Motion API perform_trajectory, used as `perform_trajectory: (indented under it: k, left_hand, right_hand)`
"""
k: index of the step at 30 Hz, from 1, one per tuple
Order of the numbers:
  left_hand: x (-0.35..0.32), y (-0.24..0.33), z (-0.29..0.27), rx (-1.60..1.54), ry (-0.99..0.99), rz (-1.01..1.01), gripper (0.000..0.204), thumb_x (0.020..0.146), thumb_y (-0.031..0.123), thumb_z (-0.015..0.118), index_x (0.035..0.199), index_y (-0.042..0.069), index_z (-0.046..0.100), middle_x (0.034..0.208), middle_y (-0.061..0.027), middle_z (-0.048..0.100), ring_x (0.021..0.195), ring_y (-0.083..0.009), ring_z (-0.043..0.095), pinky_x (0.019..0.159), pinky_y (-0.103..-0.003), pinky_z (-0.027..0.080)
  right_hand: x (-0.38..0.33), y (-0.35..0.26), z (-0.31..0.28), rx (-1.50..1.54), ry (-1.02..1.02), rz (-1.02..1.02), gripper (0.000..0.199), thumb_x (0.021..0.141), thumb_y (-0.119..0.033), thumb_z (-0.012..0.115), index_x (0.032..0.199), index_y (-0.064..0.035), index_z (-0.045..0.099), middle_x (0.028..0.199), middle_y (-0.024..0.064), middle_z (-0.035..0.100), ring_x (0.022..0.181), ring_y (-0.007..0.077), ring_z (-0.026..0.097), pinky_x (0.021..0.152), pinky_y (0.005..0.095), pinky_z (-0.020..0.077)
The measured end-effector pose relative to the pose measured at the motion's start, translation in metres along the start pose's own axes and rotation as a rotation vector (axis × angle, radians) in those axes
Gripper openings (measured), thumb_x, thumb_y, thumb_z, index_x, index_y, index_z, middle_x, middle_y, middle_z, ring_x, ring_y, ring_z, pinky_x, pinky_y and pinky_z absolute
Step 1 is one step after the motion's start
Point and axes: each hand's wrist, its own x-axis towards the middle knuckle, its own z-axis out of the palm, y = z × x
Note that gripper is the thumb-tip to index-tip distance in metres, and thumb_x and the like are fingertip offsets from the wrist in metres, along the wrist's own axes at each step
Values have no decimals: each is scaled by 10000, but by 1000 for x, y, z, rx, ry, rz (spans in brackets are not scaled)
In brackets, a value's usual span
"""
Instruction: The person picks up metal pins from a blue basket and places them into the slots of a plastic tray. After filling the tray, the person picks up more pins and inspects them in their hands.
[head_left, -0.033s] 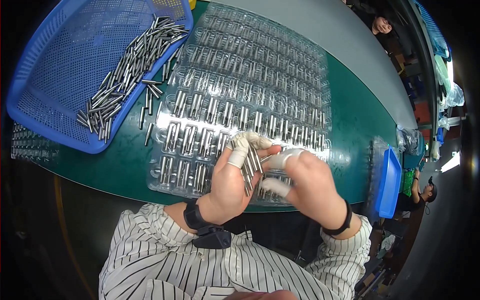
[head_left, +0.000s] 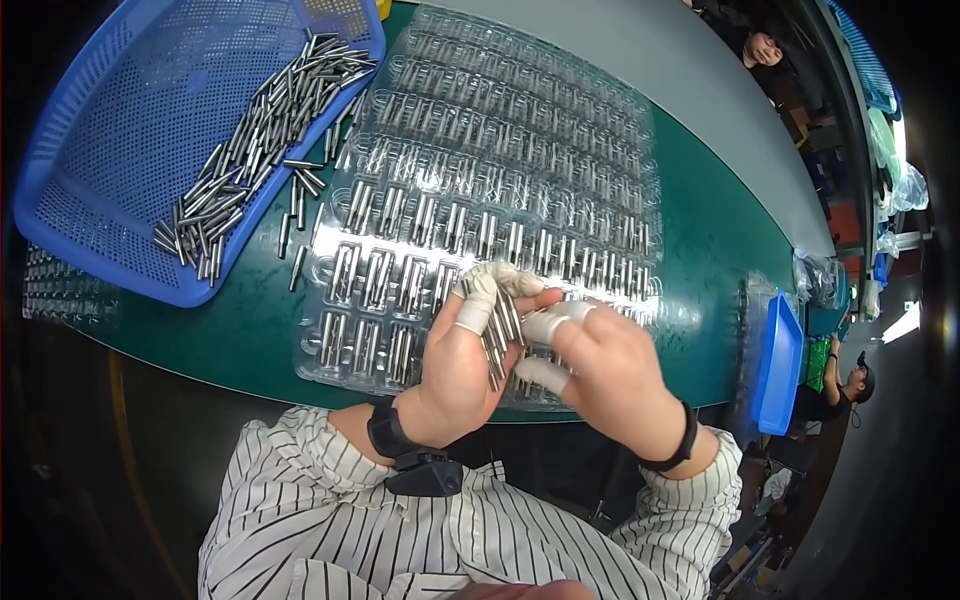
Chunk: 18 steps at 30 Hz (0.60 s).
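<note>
My left hand [head_left: 460, 360], white finger cots on its fingertips, is closed around a bundle of slim metal pins [head_left: 500, 335] that lie side by side. Close on its right is my right hand [head_left: 605, 365], also with white finger cots; its thumb stands apart from its fingers, whose tips reach the pins' side. No pin shows between them. Beneath both hands lies a clear plastic blister tray [head_left: 318, 335], its pockets filled with small groups of similar pins. My hands hide part of its nearest rows.
A blue perforated basket [head_left: 110, 130] with a heap of pins stands at left; loose pins [head_left: 298, 265] lie beside it on the green tabletop [head_left: 700, 230]. At right is a blue bin [head_left: 778, 365]. One person [head_left: 765, 52] is beyond the table, another [head_left: 850, 385] far right.
My right hand has shifted slightly left, its fingertips now closer to the pins in my left hand. The left hand and the tray have stayed where they were.
</note>
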Motion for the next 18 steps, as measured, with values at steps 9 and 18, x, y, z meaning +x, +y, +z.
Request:
perform_trajectory:
  k: [9, 18]
  left_hand:
    - [-3, -2, 7, 102, -76, 5, 305, 979, 262, 345, 1066, 16, 504, 1067, -113, 586, 1039, -233, 565, 890, -353, 464]
    - [-8, 5, 17, 64, 11, -47, 318, 975, 243, 356, 1162, 6, 456, 1168, -161, 537, 1116, -300, 525, 952, -415, 431]
  right_hand:
    - [-9, 4, 13, -117, 97, -89, 329, 626, -105, 744, 918, -70, 597, 877, 80, 605, 692, 249, 573, 562, 319, 477]
    - [17, 48, -40, 305, 323, 380, 77, 771, 7, 588, 846, 11, 570, 754, 45, 606, 624, 81, 526, 559, 253, 436]
